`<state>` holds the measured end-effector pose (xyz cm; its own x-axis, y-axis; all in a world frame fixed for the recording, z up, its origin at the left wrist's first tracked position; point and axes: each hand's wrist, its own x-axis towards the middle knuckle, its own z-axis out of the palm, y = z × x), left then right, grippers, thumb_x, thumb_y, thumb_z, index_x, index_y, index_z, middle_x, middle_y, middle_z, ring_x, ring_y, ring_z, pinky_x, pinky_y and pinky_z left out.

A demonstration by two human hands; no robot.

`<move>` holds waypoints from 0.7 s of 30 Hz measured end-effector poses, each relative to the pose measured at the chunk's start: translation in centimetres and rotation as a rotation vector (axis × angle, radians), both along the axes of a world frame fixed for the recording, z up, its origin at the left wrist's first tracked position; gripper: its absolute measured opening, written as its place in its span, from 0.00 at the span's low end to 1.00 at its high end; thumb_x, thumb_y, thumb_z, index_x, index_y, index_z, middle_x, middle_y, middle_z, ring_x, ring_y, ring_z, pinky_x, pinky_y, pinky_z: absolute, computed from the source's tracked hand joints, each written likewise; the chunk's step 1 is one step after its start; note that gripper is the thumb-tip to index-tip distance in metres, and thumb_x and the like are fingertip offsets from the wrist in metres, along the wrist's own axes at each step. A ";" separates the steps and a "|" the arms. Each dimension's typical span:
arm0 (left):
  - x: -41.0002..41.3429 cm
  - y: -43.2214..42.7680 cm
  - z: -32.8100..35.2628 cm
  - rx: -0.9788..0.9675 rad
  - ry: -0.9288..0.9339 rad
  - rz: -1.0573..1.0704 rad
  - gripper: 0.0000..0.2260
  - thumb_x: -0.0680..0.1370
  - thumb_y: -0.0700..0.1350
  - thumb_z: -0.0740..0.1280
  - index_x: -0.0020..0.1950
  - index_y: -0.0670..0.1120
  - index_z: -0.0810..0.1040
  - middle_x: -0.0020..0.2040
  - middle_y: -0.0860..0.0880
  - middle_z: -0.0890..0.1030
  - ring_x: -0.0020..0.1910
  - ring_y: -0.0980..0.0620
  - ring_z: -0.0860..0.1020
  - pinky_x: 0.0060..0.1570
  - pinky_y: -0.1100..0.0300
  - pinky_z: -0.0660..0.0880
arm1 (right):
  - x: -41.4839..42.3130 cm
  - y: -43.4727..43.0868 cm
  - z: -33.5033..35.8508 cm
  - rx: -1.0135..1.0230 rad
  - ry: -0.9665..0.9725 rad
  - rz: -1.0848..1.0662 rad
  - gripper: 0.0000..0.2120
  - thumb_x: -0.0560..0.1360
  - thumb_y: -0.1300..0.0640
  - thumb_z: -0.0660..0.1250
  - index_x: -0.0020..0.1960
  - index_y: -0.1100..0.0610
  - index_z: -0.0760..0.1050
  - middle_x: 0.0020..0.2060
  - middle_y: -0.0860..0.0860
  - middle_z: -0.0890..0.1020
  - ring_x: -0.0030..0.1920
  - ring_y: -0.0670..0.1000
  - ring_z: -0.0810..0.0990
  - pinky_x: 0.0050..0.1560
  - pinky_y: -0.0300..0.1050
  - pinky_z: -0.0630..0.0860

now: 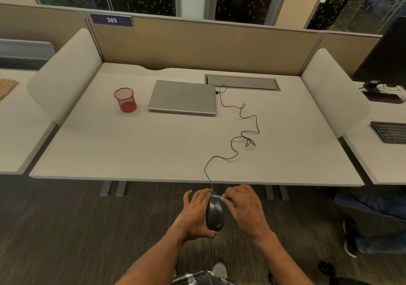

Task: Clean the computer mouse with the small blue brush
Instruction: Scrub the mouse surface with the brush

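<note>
A black wired computer mouse (215,215) is held in the air in front of the desk's near edge, top side up. My left hand (195,213) grips it from the left and underneath. My right hand (243,208) pinches the small blue brush (217,196), whose blue end rests on the mouse's front end near the cable. Most of the brush is hidden by my fingers. The mouse's thin black cable (239,131) runs in loops across the desk up to the closed laptop.
On the grey desk (131,148) lie a closed silver laptop (183,97) and a red mesh cup (125,99). A cable hatch (241,82) sits at the back. White side dividers flank the desk; a keyboard (390,132) and monitor stand at the right.
</note>
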<state>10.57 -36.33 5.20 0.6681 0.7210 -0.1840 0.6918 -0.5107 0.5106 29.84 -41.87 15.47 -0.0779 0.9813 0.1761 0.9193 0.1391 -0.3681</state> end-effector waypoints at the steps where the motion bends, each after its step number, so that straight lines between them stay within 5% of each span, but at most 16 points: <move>1: 0.0 0.0 0.0 0.001 -0.002 -0.003 0.55 0.67 0.71 0.73 0.84 0.50 0.51 0.83 0.50 0.57 0.84 0.50 0.52 0.81 0.38 0.36 | -0.4 -0.1 0.0 0.002 -0.052 0.054 0.04 0.75 0.48 0.71 0.46 0.48 0.78 0.39 0.45 0.82 0.42 0.46 0.79 0.48 0.40 0.76; 5: -0.1 0.0 -0.2 -0.015 0.026 -0.022 0.55 0.68 0.72 0.71 0.85 0.49 0.50 0.84 0.50 0.55 0.84 0.50 0.49 0.81 0.36 0.37 | -1.2 -1.0 0.3 -0.128 -0.043 0.187 0.07 0.76 0.48 0.73 0.51 0.46 0.77 0.46 0.44 0.84 0.50 0.44 0.78 0.57 0.35 0.67; 9: -0.3 0.0 -0.2 -0.025 -0.019 0.020 0.55 0.68 0.72 0.72 0.85 0.49 0.50 0.84 0.50 0.55 0.84 0.51 0.49 0.81 0.38 0.36 | -1.1 -1.1 0.4 -0.066 -0.072 0.135 0.09 0.72 0.49 0.76 0.47 0.46 0.77 0.41 0.43 0.83 0.45 0.43 0.79 0.53 0.34 0.68; 14: -0.6 -0.1 -0.1 -0.008 -0.092 0.097 0.55 0.66 0.73 0.72 0.84 0.49 0.53 0.82 0.51 0.59 0.82 0.52 0.53 0.82 0.40 0.38 | -1.4 -2.3 0.5 -0.163 -0.071 0.234 0.06 0.77 0.47 0.70 0.52 0.47 0.77 0.44 0.45 0.83 0.48 0.44 0.78 0.54 0.34 0.66; 21: -0.9 0.1 -0.2 -0.013 -0.058 0.103 0.55 0.65 0.72 0.73 0.84 0.50 0.54 0.82 0.52 0.59 0.82 0.52 0.54 0.82 0.40 0.39 | -0.6 -3.5 0.4 0.012 0.049 -0.087 0.04 0.73 0.54 0.73 0.44 0.49 0.78 0.36 0.43 0.80 0.39 0.43 0.76 0.46 0.36 0.73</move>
<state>9.63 -36.25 4.98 0.6006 0.7841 -0.1567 0.7091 -0.4317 0.5575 29.28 -45.33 15.90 0.0166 0.9817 0.1897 0.9093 0.0641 -0.4112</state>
